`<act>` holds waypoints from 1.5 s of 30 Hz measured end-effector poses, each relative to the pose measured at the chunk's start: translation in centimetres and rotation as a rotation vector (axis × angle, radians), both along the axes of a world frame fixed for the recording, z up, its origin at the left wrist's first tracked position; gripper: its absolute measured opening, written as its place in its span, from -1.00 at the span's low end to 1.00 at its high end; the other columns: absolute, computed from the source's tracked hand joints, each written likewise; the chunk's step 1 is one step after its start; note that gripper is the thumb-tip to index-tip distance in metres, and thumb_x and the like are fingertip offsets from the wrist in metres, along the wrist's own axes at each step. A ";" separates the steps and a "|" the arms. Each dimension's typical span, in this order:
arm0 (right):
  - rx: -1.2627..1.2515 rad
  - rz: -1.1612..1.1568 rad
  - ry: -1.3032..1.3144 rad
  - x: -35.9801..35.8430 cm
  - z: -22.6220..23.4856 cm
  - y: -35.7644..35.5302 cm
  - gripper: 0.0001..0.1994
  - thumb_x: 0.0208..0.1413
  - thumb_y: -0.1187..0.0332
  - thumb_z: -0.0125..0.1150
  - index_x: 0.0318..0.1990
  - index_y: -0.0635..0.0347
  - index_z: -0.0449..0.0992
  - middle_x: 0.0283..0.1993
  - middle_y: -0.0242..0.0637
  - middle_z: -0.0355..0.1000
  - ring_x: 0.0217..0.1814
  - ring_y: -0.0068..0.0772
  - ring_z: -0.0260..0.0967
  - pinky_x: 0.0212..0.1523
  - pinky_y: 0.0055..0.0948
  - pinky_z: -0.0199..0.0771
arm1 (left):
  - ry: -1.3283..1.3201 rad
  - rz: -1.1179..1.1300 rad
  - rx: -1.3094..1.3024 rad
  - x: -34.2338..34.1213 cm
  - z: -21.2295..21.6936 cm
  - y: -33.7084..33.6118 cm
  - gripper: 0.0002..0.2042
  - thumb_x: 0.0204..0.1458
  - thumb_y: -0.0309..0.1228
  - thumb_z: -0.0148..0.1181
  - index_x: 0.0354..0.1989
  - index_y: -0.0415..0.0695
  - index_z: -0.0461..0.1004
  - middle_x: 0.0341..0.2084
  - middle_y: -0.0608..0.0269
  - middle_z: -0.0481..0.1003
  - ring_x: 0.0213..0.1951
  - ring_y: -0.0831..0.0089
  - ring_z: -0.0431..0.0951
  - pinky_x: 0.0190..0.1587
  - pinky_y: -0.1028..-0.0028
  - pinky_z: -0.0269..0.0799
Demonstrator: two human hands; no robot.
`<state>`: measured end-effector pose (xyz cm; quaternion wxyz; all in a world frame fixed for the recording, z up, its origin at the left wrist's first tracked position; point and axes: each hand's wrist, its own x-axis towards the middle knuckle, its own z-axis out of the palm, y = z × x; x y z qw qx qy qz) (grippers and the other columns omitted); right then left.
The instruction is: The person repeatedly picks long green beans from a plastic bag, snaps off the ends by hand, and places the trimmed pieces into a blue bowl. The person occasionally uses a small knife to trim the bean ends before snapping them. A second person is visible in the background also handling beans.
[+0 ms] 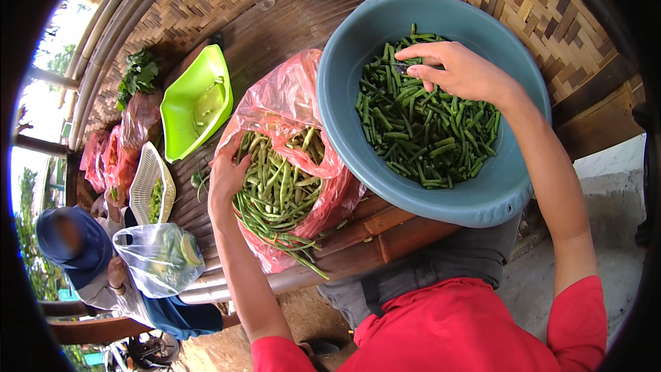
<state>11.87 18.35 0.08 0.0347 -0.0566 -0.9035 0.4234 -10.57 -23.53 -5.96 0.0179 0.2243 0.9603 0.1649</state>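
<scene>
My left hand [227, 180] is at the left edge of a red plastic bag [279, 96], touching the long green beans [284, 182] inside. Its thumb and fingers look apart, though the fingertips are partly hidden. Some long beans hang over the bag's front side. Above a large blue-grey basin [344, 141] hovers my right hand [441, 67], its thumb and fingers pinching a small dark tool [401, 67], perhaps a little knife. Many short pieces of cut green bean [427, 131] lie in the basin below it.
A lime-green tub [180, 107] with a few bits inside, a white basket [144, 179], leafy greens [138, 76] and red bags [110, 158] stand leftward on the bamboo platform [275, 34]. Another person [103, 262] sits at the left by a clear vegetable bag [158, 265]. Woven walls [516, 21] enclose the back.
</scene>
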 end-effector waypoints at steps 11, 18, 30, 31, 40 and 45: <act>0.013 0.008 -0.011 0.1 0.4 -0.1 -0.61 0.37 0.22 0.08 0.24 0.19 0.46 -0.47 -0.28 0.48 -0.42 -0.48 0.34 -0.31 -0.36 0.36 | 0.012 -0.004 0.053 2.4 4.7 -0.1 -0.68 0.29 -0.24 0.02 -0.05 -0.24 0.55 -0.28 -0.16 0.58 -0.18 -0.07 0.59 -0.10 0.18 0.44; 0.010 0.012 -0.030 0.1 0.5 0.2 -0.63 0.37 0.28 0.09 0.26 0.17 0.43 -0.34 -0.27 0.51 -0.38 -0.55 0.42 -0.35 -0.44 0.40 | 0.120 0.018 0.026 4.5 7.8 0.7 -0.70 0.29 -0.26 0.02 -0.03 -0.21 0.55 -0.35 -0.11 0.59 -0.27 0.02 0.61 -0.17 0.23 0.45; 0.009 0.013 -0.002 0.1 0.4 0.1 -0.63 0.37 0.22 0.07 0.21 0.22 0.47 -0.40 -0.21 0.53 -0.37 -0.45 0.46 -0.31 -0.35 0.42 | 0.213 0.167 0.424 9.9 13.6 -2.4 -0.73 0.38 -0.34 -0.02 -0.11 -0.25 0.58 -0.65 0.48 0.24 -0.56 0.72 0.18 -0.49 0.62 0.03; 0.019 0.013 -0.014 0.1 0.4 0.1 -0.62 0.37 0.24 0.08 0.23 0.20 0.45 -0.39 -0.24 0.52 -0.37 -0.49 0.44 -0.32 -0.38 0.41 | 0.240 0.174 0.463 10.4 14.0 -3.1 -0.74 0.38 -0.33 -0.02 -0.12 -0.24 0.57 -0.65 0.49 0.23 -0.56 0.73 0.17 -0.49 0.63 0.01; 0.017 -0.039 -0.058 -0.1 0.8 0.2 -0.61 0.37 0.27 0.08 0.28 0.17 0.41 -0.46 -0.39 0.42 -0.41 -0.62 0.36 -0.39 -0.49 0.36 | 0.534 0.233 1.311 17.6 20.2 -8.7 -0.65 0.38 -0.22 0.01 0.03 -0.32 0.39 -0.57 0.41 0.17 -0.59 0.70 0.06 -0.53 0.62 -0.08; -0.177 -0.127 0.020 0.2 2.9 -0.9 -0.63 0.38 0.25 0.08 0.26 0.14 0.45 -0.48 -0.47 0.39 -0.54 -0.72 0.14 -0.51 -0.60 0.19 | 0.042 -0.119 1.579 21.5 15.7 -8.3 -0.65 0.44 -0.26 -0.21 0.13 -0.29 0.33 -0.59 0.41 0.17 -0.62 0.67 0.05 -0.53 0.59 -0.01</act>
